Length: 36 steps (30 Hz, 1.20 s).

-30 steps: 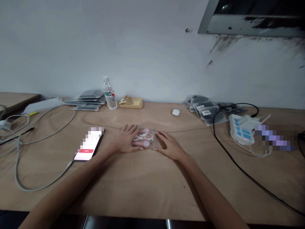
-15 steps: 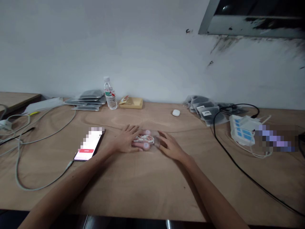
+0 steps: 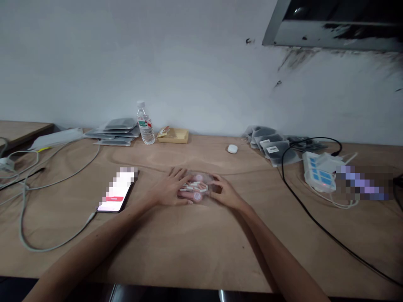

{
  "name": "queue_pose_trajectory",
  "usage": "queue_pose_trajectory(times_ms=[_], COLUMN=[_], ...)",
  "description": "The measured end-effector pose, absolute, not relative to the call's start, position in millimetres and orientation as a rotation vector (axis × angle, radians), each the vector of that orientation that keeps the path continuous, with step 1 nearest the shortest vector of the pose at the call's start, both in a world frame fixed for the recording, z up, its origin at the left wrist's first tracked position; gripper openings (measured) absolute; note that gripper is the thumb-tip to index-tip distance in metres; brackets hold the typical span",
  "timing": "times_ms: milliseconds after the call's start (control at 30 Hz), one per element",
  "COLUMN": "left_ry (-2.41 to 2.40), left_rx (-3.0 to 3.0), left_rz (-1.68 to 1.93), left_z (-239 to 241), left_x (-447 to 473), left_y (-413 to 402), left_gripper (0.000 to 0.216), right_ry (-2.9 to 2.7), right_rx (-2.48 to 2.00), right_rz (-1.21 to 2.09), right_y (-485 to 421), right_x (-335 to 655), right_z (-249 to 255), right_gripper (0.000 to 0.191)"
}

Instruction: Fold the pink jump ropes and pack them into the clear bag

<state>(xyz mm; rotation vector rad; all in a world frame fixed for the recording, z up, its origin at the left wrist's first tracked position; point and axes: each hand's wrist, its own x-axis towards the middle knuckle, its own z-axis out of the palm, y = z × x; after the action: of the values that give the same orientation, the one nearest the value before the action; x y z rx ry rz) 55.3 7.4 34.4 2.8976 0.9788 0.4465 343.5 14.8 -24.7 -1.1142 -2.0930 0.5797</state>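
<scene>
A clear plastic packet (image 3: pixel 197 193) lies flat on the wooden table in front of me. Inside it are two thick pink rods with round pale ends, and several short white and pink tube-like pieces between them. My left hand (image 3: pixel 170 188) rests palm down over the packet's left part, fingers spread, covering the ends of the rods. At the packet's right edge, the bent fingers and thumb of my right hand (image 3: pixel 226 191) hold the loose clear film. The right fingertips are slightly blurred.
Left of my hands lies a lit phone (image 3: pixel 116 191) on a white cable. Behind stand a water bottle (image 3: pixel 145 125) and a yellow tray (image 3: pixel 178 136). A white case (image 3: pixel 232 149), grey pouches (image 3: pixel 273 147), a power strip (image 3: pixel 319 174) and a black cable (image 3: pixel 310 214) are rightward.
The packet has shifted slightly right and towards me, and my left hand has moved with it. The fingers of my right hand have bent more at its right edge.
</scene>
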Motion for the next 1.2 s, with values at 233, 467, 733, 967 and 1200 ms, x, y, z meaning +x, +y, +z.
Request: queue_pose_trajectory(times_ms=[233,467,733,967,1200], left_ry=[1.004,1.033,1.104,1.043,0.986], left_rx=[2.859,2.879,2.852,2.889,2.925], left_rz=[0.440,0.399,0.386,0.398,0.421], left_z=[28.1,28.6,26.5,33.4,34.2], left_x=[51.7,42.1,30.9,33.9,34.0], left_y=[14.4,26.3,32.9,29.0,28.4], left_gripper=[0.088,0.096,0.091,0.085,0.088], right_ry=[-1.952,-1.865,-1.902,-2.286,-2.344], right_rx=[-1.187,-1.214,-1.241,-1.017,-1.094], right_rz=[0.636,0.562,0.454,0.365,0.250], right_y=[12.4,17.5,19.6,0.9,0.4], right_x=[338.4,349.8,371.2,350.4,344.1], right_z=[-21.1,-24.3,-16.9,4.7,-7.4], right_gripper=[0.013,0.009,0.021,0.074,0.081])
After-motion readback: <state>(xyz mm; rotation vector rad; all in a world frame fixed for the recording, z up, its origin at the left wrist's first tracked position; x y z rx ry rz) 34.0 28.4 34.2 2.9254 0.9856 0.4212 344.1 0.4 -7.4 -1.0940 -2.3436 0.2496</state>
